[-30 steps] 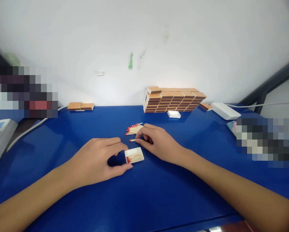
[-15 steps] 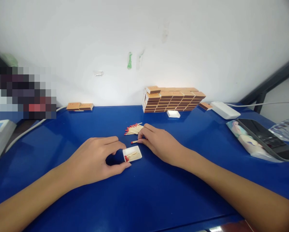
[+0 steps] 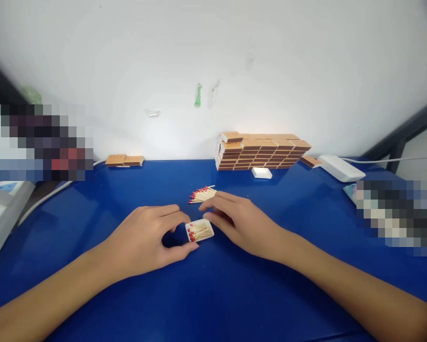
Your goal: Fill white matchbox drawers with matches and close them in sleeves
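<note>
Head view, blue table [image 3: 235, 294]. L. hand [image 3: 145, 237]: thumb and index finger pinch the left end of the matchbox tray [image 3: 200, 231], other fingers curled under. The tray is white and lies flat on the table between both hands, centre of view. It holds a few matches, red heads toward the L. hand. R. hand [image 3: 242, 223]: fingers bent close together, tips at the tray's far right rim; whether they pinch a match cannot be told. Loose matches [image 3: 202, 194] lie in a heap just beyond the R. fingers. Back edge, by the wall: stacked matchboxes [image 3: 263, 151], w/ a spare white tray [image 3: 261, 173] in front.
</note>
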### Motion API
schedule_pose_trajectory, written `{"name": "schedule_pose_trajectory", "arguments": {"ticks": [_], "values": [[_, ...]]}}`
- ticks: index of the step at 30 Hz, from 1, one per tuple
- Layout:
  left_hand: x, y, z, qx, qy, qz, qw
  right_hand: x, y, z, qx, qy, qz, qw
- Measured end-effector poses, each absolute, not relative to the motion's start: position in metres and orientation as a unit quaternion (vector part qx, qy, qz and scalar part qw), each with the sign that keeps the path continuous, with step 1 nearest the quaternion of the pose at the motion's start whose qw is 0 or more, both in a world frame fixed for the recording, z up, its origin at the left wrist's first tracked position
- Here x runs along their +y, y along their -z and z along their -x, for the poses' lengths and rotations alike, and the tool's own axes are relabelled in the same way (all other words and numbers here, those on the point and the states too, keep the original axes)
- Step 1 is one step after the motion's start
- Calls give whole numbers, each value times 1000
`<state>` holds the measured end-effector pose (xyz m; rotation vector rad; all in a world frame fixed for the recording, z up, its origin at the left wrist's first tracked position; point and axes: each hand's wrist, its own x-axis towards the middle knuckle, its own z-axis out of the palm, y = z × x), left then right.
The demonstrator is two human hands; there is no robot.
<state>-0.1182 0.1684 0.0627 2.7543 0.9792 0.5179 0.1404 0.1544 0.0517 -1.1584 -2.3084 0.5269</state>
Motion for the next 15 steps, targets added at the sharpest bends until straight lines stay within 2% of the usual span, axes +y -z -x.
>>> {"name": "schedule_pose_trajectory", "arguments": {"ticks": [15], "values": [[168,-62,119,312,-181,-929,83,168,-41,-138,-845,-141,472,207]]}}
